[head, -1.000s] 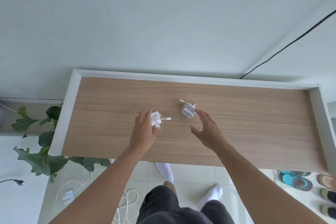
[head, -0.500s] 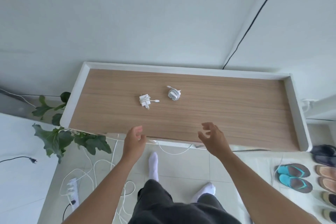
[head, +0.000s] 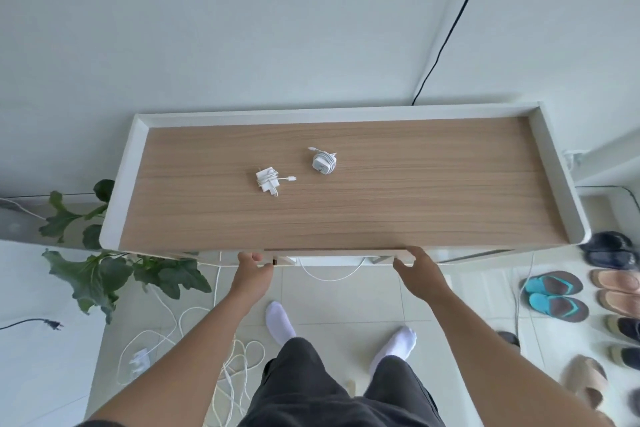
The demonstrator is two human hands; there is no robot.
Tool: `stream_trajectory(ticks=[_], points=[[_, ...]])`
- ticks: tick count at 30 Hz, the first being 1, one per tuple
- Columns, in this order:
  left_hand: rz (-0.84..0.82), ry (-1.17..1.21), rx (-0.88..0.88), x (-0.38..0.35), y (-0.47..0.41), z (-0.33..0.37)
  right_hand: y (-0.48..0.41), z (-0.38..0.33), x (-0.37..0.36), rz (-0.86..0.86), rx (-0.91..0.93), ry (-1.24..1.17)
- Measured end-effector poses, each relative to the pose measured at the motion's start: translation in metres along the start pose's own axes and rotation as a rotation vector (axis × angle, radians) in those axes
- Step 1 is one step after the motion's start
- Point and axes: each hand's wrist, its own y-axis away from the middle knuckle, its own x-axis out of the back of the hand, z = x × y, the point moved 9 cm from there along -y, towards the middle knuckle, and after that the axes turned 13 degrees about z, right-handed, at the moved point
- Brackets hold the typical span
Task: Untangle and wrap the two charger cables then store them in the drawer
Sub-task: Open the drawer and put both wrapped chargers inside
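Two white chargers lie on the wooden desk top (head: 415, 204), each with its cable wound around it. The left charger (head: 267, 180) has a short plug end sticking out to the right. The right charger (head: 323, 162) is rounder. Both are well away from my hands. My left hand (head: 254, 269) grips the left end of the drawer front (head: 332, 255) under the desk's front edge. At the drawer's right end my right hand (head: 417, 270) holds it, fingers curled over the top. The drawer shows only as a narrow strip; its inside is hidden.
A raised white rim (head: 119, 191) runs round the desk's back and sides. A leafy plant (head: 114, 274) stands at the left. Loose white cables (head: 239, 364) and a power strip (head: 140, 359) lie on the floor. Several shoes (head: 554, 295) sit at the right.
Both hands left the chargers on the desk, drew back to the front edge and now hold the drawer front. The view has pulled back from the desk.
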Motion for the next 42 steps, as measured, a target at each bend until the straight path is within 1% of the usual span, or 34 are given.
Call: stream_trajectory(ticks=[4,7,10,17,22,26,28,30,32,34,37,42], points=[[-0.075,-0.021,-0.017,-0.008,-0.013,0.001,-0.003,0.000,-0.012,0.054,-0.082,-0.050],[-0.074,-0.013,-0.028,-0.014,-0.019,-0.001,-0.005,0.010,-0.020,0.068,-0.078,-0.054],[-0.096,-0.043,-0.097,-0.020,-0.019,-0.006,-0.006,0.014,-0.020,0.049,-0.027,0.006],[-0.068,-0.297,-0.323,-0.014,-0.017,-0.002,-0.006,0.014,-0.019,-0.009,0.085,0.207],[-0.067,-0.335,-0.379,-0.012,-0.015,-0.002,-0.010,0.014,-0.017,-0.001,0.121,0.273],[-0.064,-0.309,-0.407,-0.013,-0.018,-0.004,0.006,-0.003,-0.031,-0.028,0.274,0.342],[-0.073,-0.313,-0.454,-0.014,-0.017,-0.002,0.022,-0.024,-0.042,0.038,0.349,0.318],[-0.086,-0.392,-0.523,-0.018,-0.015,0.000,0.037,-0.049,-0.056,0.085,0.437,0.299],[-0.073,-0.503,-0.572,-0.023,-0.015,-0.002,0.046,-0.065,-0.072,0.073,0.495,0.325],[-0.053,-0.579,-0.591,-0.030,-0.016,-0.003,0.048,-0.071,-0.084,0.031,0.494,0.378],[-0.045,-0.664,-0.606,-0.040,-0.014,-0.009,0.050,-0.068,-0.096,-0.039,0.446,0.444],[0.020,-0.611,-0.594,-0.040,-0.004,-0.010,0.047,-0.068,-0.102,-0.073,0.453,0.522]])
